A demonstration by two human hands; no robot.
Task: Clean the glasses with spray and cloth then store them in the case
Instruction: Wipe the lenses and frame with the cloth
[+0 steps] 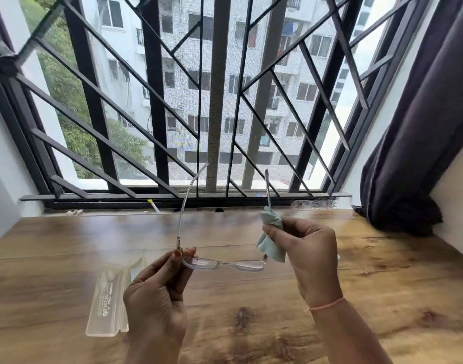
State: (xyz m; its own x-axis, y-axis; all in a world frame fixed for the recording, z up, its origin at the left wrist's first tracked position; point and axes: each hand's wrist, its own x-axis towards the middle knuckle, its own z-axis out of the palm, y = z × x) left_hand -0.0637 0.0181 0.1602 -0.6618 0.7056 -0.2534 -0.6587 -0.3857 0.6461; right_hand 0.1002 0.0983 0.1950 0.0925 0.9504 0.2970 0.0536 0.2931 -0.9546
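Wooden counter (356, 298) under the barred window (198, 101), dark curtain (422, 127) at the far right corner. Clear case (108, 303) lying open near the front left edge. Left hand (156, 298) above the counter, fingers closed on the left hinge of the glasses (225, 265), both arms unfolded and pointing to the window. Right hand (309, 256) pinching the green cloth (271, 240) around the right arm. No spray visible. Best to slide the cloth slowly along the arm, with light pressure only, supporting the frame near the hinge to avoid bending.
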